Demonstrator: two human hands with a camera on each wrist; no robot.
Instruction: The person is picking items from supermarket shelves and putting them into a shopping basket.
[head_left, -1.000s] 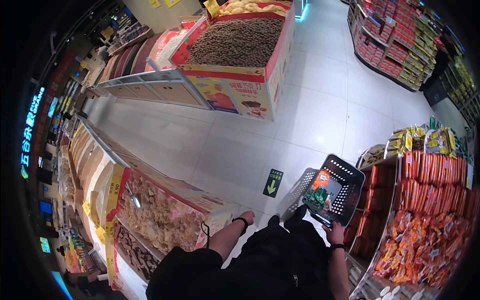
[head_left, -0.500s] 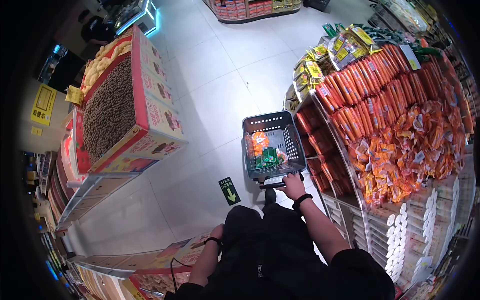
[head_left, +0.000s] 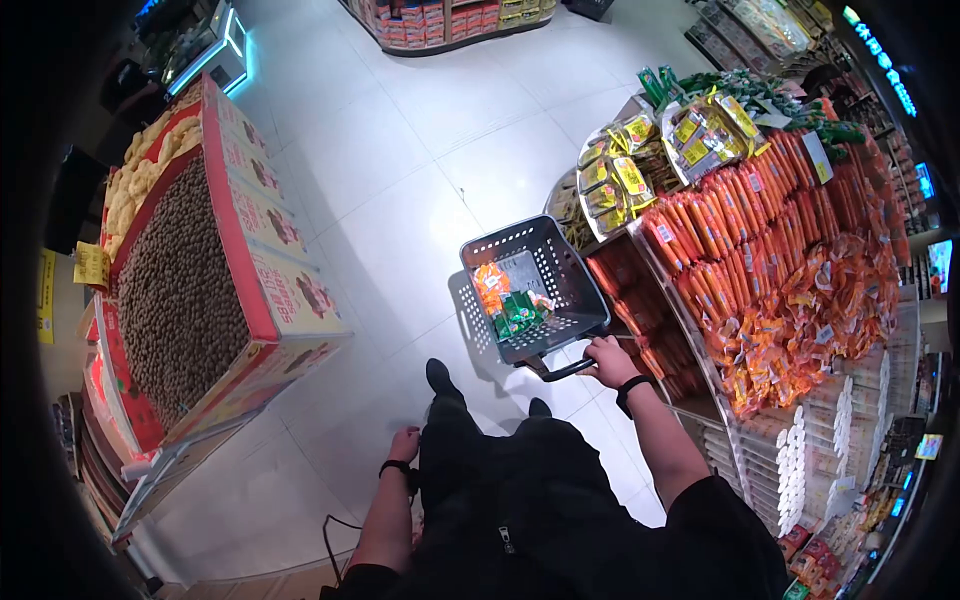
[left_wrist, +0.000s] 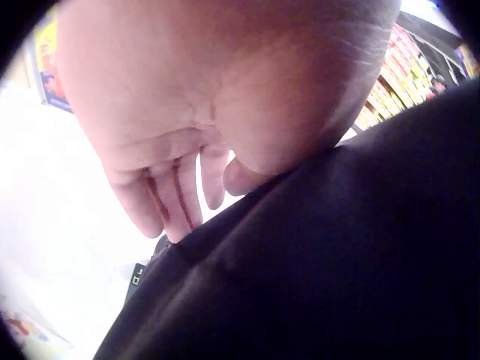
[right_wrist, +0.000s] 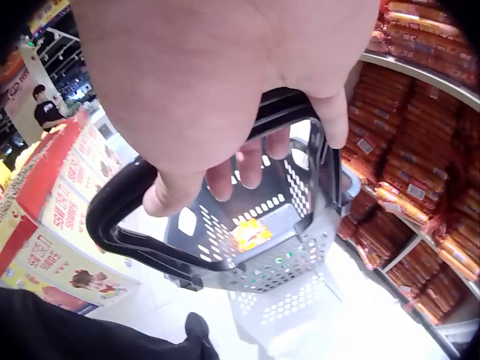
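Observation:
My right hand (head_left: 607, 362) grips the black handle (head_left: 570, 371) of a dark grey shopping basket (head_left: 578, 285) with perforated walls. Fingers curl around the handle in the right wrist view, and the basket wall (right_wrist: 289, 262) shows below them. Inside lie an orange packet (head_left: 489, 286) and green packets (head_left: 519, 314). My left hand (head_left: 404, 443) hangs beside my thigh with nothing in it. Its loosely bent fingers (left_wrist: 176, 191) appear against the dark clothing (left_wrist: 300, 255) in the left wrist view.
A curved shelf of orange-red packets (head_left: 720, 215) stands close right of the basket, with yellow-labelled bags (head_left: 620, 178) at its near corner. To the left is a bin of brown balls (head_left: 180, 290). Pale tiled floor (head_left: 400, 210) runs between them toward another display (head_left: 450, 22).
The view has swung right and moved forward. The green floor sign has left the head view. My right hand keeps its grip on the basket handle; my left hand still hangs.

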